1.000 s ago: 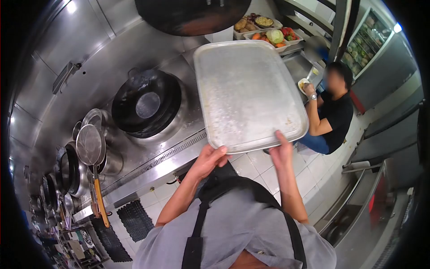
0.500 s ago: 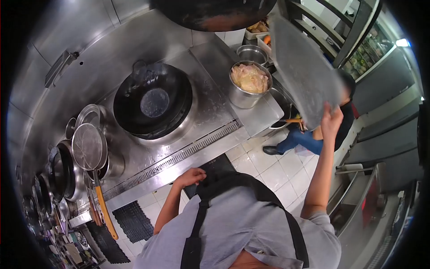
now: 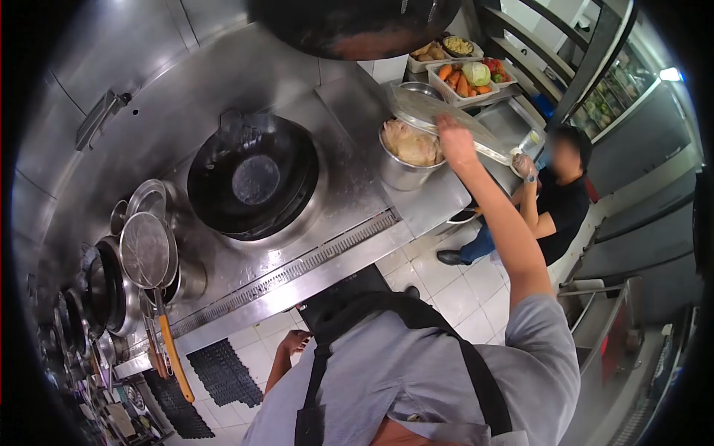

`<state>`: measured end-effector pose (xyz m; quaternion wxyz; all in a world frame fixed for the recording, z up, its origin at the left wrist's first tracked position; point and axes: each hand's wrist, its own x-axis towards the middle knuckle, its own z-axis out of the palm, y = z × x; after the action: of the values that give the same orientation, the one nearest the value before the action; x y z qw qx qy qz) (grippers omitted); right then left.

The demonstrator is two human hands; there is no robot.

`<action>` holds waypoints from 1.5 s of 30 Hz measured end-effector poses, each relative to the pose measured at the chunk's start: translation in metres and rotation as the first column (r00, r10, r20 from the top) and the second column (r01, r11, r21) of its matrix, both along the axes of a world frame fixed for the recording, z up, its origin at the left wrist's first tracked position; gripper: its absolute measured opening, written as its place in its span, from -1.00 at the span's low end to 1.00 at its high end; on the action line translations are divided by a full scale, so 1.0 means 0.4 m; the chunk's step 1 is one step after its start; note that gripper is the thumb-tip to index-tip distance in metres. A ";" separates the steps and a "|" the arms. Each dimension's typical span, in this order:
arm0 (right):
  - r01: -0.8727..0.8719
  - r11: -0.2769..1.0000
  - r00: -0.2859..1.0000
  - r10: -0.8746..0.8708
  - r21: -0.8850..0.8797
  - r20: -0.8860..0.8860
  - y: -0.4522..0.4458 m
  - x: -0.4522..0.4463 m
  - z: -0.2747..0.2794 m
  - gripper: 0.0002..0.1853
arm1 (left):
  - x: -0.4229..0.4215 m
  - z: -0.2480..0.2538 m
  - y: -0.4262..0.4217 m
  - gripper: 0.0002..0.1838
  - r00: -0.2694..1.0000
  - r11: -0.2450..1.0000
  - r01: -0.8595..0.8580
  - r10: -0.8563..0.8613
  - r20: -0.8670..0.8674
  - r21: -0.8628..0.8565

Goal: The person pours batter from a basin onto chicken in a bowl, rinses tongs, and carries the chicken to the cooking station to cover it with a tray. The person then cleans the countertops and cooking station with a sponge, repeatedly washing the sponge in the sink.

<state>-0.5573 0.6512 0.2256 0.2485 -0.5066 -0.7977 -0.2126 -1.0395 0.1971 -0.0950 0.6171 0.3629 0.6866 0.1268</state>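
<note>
My right hand (image 3: pixel 455 140) is closed on the near edge of a flat metal tray (image 3: pixel 439 111), held tilted to the right of the stove. Just under and left of the tray stands a metal pot (image 3: pixel 405 175) heaped with raw poultry (image 3: pixel 411 143). Low by my left side, beyond the counter's front edge, hangs my left hand (image 3: pixel 295 341), its fingers loosely curled and partly hidden; whether it holds anything does not show.
A black wok (image 3: pixel 255 178) sits on the stove. Strainers (image 3: pixel 145 249) and pans line the left. Vegetable baskets (image 3: pixel 465 82) stand at the back right. A person (image 3: pixel 558 193) in black sits at the right. A dark wok bottom (image 3: pixel 357 26) hangs above.
The tray has swung from the right back over the counter beside the pot, in my right hand. My left hand has dropped lower. The vegetable baskets show again.
</note>
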 end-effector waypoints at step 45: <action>0.079 0.841 0.204 -0.539 -0.535 -0.817 0.137 0.251 -0.302 -0.39 | 0.643 0.416 0.918 -0.57 0.733 0.882 -0.358 0.061 0.678 0.307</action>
<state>-0.4570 0.7062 0.1049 0.5211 -0.7194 -0.3883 0.2453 -0.7823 0.5644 0.0714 0.7049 0.3373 0.4227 0.4590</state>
